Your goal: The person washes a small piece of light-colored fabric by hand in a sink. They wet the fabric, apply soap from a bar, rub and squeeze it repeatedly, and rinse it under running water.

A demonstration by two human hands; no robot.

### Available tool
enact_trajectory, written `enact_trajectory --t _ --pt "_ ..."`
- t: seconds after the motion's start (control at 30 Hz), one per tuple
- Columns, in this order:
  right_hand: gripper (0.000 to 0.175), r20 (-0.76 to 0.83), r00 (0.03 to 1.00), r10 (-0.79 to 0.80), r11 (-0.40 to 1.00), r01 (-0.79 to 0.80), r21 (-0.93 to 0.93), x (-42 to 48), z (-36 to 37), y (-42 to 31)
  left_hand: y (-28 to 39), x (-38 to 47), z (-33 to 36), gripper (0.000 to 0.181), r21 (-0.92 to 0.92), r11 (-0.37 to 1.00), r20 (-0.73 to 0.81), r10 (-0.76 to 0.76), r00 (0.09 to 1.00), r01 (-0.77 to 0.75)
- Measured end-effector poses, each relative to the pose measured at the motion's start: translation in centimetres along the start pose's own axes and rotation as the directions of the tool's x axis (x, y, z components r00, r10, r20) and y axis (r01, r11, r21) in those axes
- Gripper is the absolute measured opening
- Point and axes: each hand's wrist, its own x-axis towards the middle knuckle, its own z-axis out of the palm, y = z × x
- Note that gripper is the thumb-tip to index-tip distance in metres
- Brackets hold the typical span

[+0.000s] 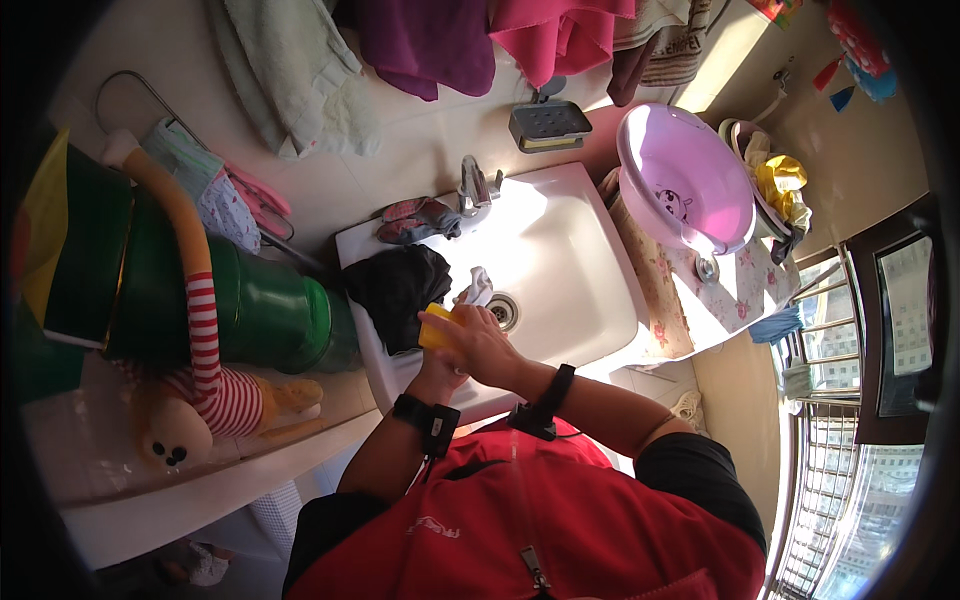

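Observation:
Over the near left part of a white sink [592, 300], my right hand [484, 341] holds a yellow block, perhaps a bar of soap [441, 328]. Beneath it, my left hand [439, 375] is partly covered by the right one, and a small white cloth [478, 286] shows just beyond the fingers, beside the drain [502, 309]; which hand has the cloth, if any, I cannot tell. Black fabric [397, 289] lies over the sink's left side. Grey and red socks or gloves [418, 220] rest on the back rim, left of the metal faucet [474, 184].
A pink plastic basin [686, 180] stands on a floral-covered surface [709, 300] to the right. Towels [427, 45] and a grey soap holder [551, 124] hang at the back wall. Dark green cylinders [247, 300] and a striped plush toy [217, 397] are on the left.

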Motion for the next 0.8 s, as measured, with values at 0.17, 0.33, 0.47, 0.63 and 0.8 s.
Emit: enact_trajectory --t 0.17,0.33,0.47,0.63,0.8 --pt "0.06 -0.179 0.956 0.233 0.965 -0.25 -0.077 0.8 -2.0 8.4 -3.7 1.9 3.8 0.036 0.028 0.999 -0.063 -0.037 0.997 0.039" --pt "0.059 -0.029 0.99 -0.137 0.991 0.137 -0.005 -4.5 -5.6 4.7 -7.2 3.0 5.0 0.042 0.097 0.981 0.039 0.167 0.985 -0.17" --pt "0.059 -0.254 0.951 0.177 0.976 -0.203 -0.079 -2.3 -6.7 9.9 -7.4 4.2 4.7 0.043 0.025 0.996 0.088 -0.085 0.992 0.083" --pt "0.059 -0.141 0.968 -0.208 0.971 0.187 -0.15 -4.9 -6.0 3.0 -5.2 2.2 6.6 0.042 -0.007 0.999 0.13 0.038 0.991 -0.037" --pt "0.05 -0.349 0.912 0.217 0.966 -0.253 -0.06 0.4 -5.8 5.2 -2.5 2.6 5.9 0.037 0.159 0.984 -0.068 -0.066 0.996 0.076"
